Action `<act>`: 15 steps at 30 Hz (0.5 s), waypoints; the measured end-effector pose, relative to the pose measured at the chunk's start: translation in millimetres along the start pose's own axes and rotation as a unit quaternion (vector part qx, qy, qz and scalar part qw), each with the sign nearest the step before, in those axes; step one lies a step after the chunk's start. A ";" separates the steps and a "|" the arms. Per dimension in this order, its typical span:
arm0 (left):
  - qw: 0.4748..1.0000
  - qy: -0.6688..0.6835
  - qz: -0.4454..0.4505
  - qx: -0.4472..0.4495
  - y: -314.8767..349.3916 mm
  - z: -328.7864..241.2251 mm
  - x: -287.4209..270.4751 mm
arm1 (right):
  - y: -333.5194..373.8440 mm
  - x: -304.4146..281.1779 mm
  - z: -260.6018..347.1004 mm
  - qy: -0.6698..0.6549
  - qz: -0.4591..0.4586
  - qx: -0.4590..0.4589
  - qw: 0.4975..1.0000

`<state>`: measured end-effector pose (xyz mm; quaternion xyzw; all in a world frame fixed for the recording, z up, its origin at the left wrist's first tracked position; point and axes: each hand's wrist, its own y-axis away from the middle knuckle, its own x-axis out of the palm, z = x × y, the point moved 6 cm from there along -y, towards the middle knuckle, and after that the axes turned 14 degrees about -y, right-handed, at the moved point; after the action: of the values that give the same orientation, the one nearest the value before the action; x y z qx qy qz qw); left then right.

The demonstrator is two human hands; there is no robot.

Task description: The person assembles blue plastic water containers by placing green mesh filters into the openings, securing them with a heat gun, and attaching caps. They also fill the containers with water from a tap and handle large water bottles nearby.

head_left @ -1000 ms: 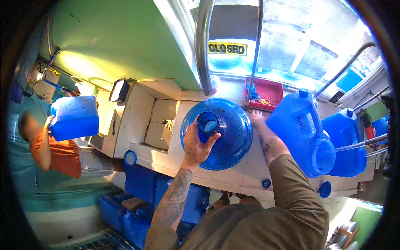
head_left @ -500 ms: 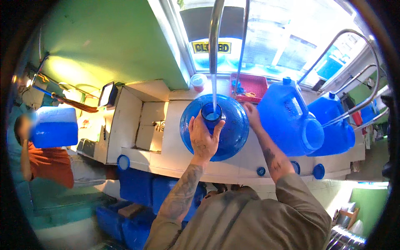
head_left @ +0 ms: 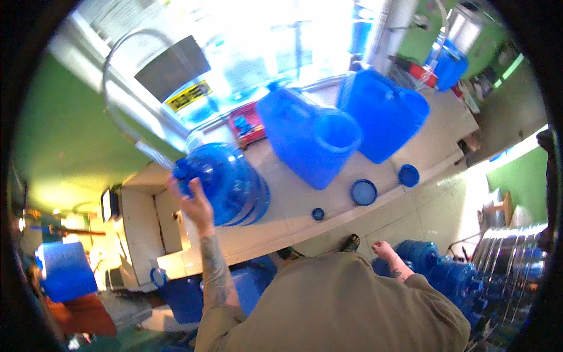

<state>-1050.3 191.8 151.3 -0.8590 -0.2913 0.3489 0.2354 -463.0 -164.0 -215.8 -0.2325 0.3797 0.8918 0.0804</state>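
Observation:
A round, clear blue water jug (head_left: 226, 182) stands on the white counter, its neck toward the left. My left hand (head_left: 198, 205) has its fingers and thumb around the neck, just below the mouth. Water (head_left: 153, 155) runs from a curved metal pipe (head_left: 108, 88) into that mouth. My right hand (head_left: 384, 250) is down at my right side, away from the counter, fingers curled; whether anything is in them I cannot make out. It is nearest to several round blue water jugs (head_left: 419, 253) low on the right.
Two blue slim water containers (head_left: 305, 129) (head_left: 381, 111) stand right of the jug. Round blue caps (head_left: 363, 192) lie along the counter's front edge. A red basket (head_left: 249, 125) sits by the window. At the left, a person in orange (head_left: 82, 314) is beside a blue container (head_left: 65, 271).
My view has turned right, so the counter appears shifted left. My right hand has left the counter near the red basket and dropped to my right side. My left hand stays at the jug's neck.

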 end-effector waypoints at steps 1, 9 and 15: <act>0.999 -0.030 -0.032 0.012 0.0 -2.5 -5.8 | -1.2 -21.3 -38.8 0.004 -0.017 0.059 0.998; 0.982 -0.152 -0.105 -0.033 32.7 -89.6 -1.2 | -1.3 -149.2 -238.0 -0.069 -0.049 0.164 0.983; 0.996 -0.017 -0.064 0.063 120.9 -241.2 46.0 | -40.8 -214.0 -254.0 -0.027 0.040 0.210 0.976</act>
<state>-805.0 86.9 212.3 -0.8161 -0.3270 0.3657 0.3054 -172.1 -309.9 -293.3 -0.1705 0.5656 0.8004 0.1021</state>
